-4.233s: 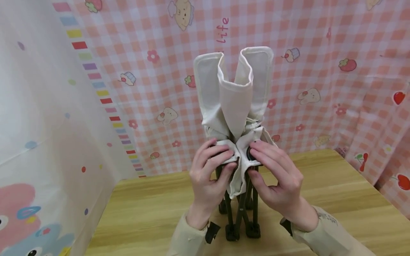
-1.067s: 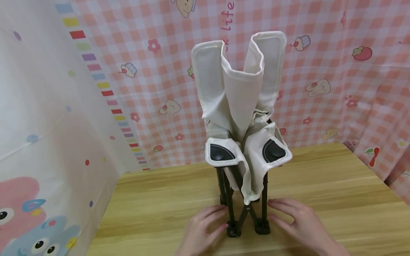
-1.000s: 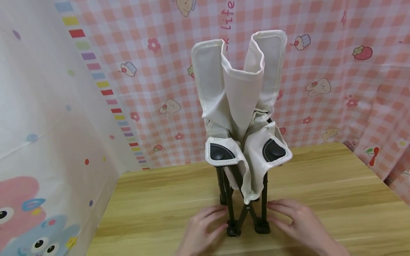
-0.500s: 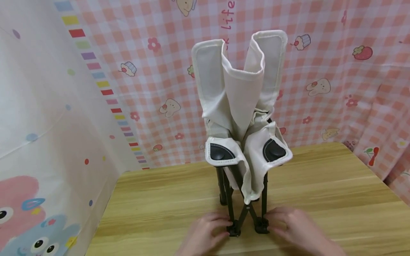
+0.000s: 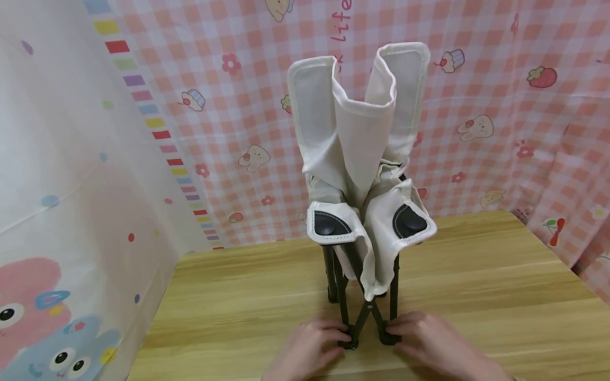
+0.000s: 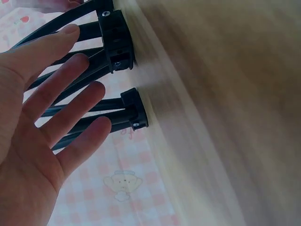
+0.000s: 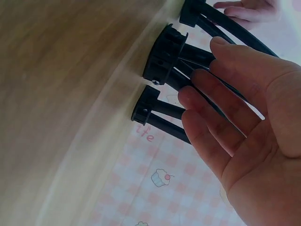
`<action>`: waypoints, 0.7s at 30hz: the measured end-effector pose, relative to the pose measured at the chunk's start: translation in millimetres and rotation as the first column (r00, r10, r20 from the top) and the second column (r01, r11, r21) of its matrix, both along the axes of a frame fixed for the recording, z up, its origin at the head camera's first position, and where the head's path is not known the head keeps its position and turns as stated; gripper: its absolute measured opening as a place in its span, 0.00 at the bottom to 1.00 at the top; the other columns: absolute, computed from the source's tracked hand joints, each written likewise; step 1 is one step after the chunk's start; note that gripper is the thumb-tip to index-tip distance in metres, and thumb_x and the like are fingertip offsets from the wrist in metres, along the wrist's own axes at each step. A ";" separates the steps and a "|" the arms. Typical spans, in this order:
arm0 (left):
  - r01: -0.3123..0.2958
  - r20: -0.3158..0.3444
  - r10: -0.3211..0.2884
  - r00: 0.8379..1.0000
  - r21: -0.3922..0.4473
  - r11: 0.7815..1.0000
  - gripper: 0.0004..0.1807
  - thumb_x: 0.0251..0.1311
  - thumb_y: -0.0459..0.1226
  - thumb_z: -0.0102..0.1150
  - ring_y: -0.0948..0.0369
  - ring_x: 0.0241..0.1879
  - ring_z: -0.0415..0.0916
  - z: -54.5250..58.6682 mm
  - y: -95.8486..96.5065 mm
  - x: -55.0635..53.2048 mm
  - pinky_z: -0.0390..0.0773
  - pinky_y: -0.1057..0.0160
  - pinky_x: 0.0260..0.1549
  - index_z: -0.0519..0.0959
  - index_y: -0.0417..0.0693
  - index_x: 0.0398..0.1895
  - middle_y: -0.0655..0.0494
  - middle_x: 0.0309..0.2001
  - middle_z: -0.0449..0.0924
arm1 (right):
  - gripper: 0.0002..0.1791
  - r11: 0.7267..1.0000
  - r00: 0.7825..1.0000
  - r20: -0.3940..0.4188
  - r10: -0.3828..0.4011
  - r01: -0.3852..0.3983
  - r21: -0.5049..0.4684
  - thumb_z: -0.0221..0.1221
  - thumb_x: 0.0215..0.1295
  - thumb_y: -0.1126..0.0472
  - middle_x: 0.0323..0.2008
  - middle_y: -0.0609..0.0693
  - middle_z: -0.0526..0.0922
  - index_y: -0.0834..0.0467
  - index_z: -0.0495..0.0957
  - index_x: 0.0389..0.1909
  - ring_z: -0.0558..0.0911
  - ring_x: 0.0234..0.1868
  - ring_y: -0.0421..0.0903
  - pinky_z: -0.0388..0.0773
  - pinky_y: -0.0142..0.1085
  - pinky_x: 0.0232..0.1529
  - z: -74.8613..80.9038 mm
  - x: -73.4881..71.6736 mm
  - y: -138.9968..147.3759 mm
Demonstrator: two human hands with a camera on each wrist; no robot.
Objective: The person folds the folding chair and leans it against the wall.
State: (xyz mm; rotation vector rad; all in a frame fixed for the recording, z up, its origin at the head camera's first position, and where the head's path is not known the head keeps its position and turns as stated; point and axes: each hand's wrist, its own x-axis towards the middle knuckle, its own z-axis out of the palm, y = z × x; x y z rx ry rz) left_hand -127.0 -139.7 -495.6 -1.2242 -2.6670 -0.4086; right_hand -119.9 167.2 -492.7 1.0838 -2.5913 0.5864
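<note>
A small folding camp chair with a white fabric seat (image 5: 364, 132) stands upright and mostly folded, its black crossed legs (image 5: 363, 321) gathered close together. Black corner patches (image 5: 329, 224) mark the front of the fabric. Low at the near left foot (image 6: 117, 42) is my left hand (image 5: 310, 346), fingertips right at it, fingers spread and lightly bent. My right hand (image 5: 429, 338) lies at the near right foot (image 7: 162, 54), with fingertips against it and fingers loosely extended. In both wrist views the palms face the legs and the fingers are not wrapped round them.
The chair rests on a wood-grain table (image 5: 229, 296). Behind it hangs a pink checked curtain (image 5: 267, 227) with cartoon prints, and a white printed curtain (image 5: 109, 211) closes off the left side.
Both hands have left the front fabric corners and come down to the feet, then moved inward until the fingertips meet them. The folded chair sits looser at the corners than before.
</note>
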 end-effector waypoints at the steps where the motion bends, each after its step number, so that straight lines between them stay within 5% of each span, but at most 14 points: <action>1: 0.010 0.002 -0.010 1.000 -0.003 1.000 0.10 0.64 0.42 0.71 0.65 0.55 0.87 0.0 0.4 -0.8 0.87 0.67 0.53 0.90 0.63 0.48 0.65 0.55 0.89 | 0.13 1.000 1.000 0.004 -0.001 0.001 0.005 0.75 0.55 0.60 0.44 0.48 0.93 0.50 0.92 0.43 0.91 0.43 0.46 0.91 0.40 0.42 -0.2 -0.3 0.4; 14: 0.101 0.081 -0.098 0.992 -0.035 0.994 0.09 0.65 0.39 0.71 0.69 0.54 0.87 -1.6 5.7 -9.5 0.85 0.73 0.55 0.92 0.62 0.46 0.64 0.54 0.90 | 0.11 0.998 0.998 -0.026 0.052 -0.052 0.021 0.75 0.55 0.62 0.39 0.45 0.93 0.48 0.92 0.39 0.90 0.40 0.41 0.90 0.36 0.39 -6.9 -7.3 0.4; 21: 0.126 0.042 -0.124 0.991 -0.045 0.991 0.10 0.64 0.37 0.72 0.69 0.54 0.86 -2.6 5.4 -10.4 0.85 0.73 0.56 0.92 0.62 0.44 0.65 0.52 0.90 | 0.13 0.996 0.994 -0.069 0.088 -0.086 0.024 0.74 0.52 0.66 0.36 0.41 0.92 0.47 0.92 0.37 0.89 0.38 0.37 0.89 0.32 0.38 -8.8 -10.5 -0.8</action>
